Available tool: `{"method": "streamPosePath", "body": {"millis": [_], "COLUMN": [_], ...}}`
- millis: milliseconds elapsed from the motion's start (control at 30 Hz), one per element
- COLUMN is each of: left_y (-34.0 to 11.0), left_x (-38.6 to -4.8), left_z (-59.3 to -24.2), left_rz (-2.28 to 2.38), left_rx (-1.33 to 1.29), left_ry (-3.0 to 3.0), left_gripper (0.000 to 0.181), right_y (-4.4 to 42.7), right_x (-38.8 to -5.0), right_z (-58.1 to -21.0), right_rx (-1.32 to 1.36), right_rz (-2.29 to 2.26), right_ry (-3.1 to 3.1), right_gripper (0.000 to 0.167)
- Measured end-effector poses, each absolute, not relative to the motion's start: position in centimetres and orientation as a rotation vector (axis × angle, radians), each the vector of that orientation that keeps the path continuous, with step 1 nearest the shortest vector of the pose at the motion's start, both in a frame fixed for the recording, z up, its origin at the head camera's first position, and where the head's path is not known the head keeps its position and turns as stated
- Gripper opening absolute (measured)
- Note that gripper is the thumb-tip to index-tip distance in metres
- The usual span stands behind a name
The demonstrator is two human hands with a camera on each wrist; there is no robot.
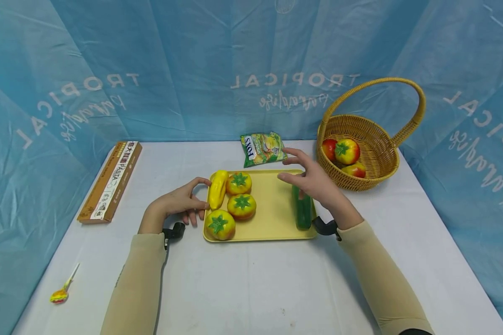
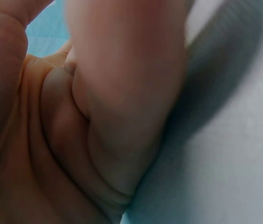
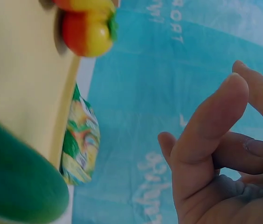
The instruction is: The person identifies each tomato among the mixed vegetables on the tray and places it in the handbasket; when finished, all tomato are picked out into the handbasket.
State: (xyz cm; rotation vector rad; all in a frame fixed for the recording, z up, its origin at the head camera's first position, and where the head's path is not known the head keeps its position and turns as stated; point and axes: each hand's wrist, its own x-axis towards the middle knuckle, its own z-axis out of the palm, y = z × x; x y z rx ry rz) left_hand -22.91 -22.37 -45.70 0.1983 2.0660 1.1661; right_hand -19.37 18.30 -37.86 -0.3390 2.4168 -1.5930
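Note:
In the head view my left hand (image 1: 178, 201) is at the left edge of a yellow tray (image 1: 272, 204). Its thumb and index finger are apart, their tips beside a yellow banana (image 1: 218, 190); whether they touch it is unclear. Three yellow-orange tomato-like fruits, one of them the front fruit (image 1: 220, 224), lie beside the banana. My right hand (image 1: 314, 179) hovers above the tray's right side, fingers spread and holding nothing. Below it lies a green cucumber (image 1: 303, 209), partly hidden by the hand. The right wrist view shows the cucumber (image 3: 19, 177) apart from the fingers (image 3: 211, 121).
Behind the tray lies a green snack packet (image 1: 263, 149), near the right fingertips. A wicker basket (image 1: 379, 153) with a tall handle stands at right, holding red-yellow fruits (image 1: 347, 151). At left are a pasta box (image 1: 111, 181) and a lollipop (image 1: 60, 294). Blue curtains surround the table.

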Motion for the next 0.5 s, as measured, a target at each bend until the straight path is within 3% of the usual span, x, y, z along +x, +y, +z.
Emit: {"method": "streamPosePath", "body": {"millis": [500], "left_y": [-22.4], "left_x": [-23.0], "left_z": [-45.7], "left_rz": [1.161], "left_rx": [0.204], "left_ry": [2.068], "left_gripper": [0.081], "right_y": [14.0], "right_x": [-18.2], "right_z": [-40.4], "right_rx": [-0.376], "right_rz": [-1.333], "right_ry": [2.366], "right_gripper": [0.073]}}
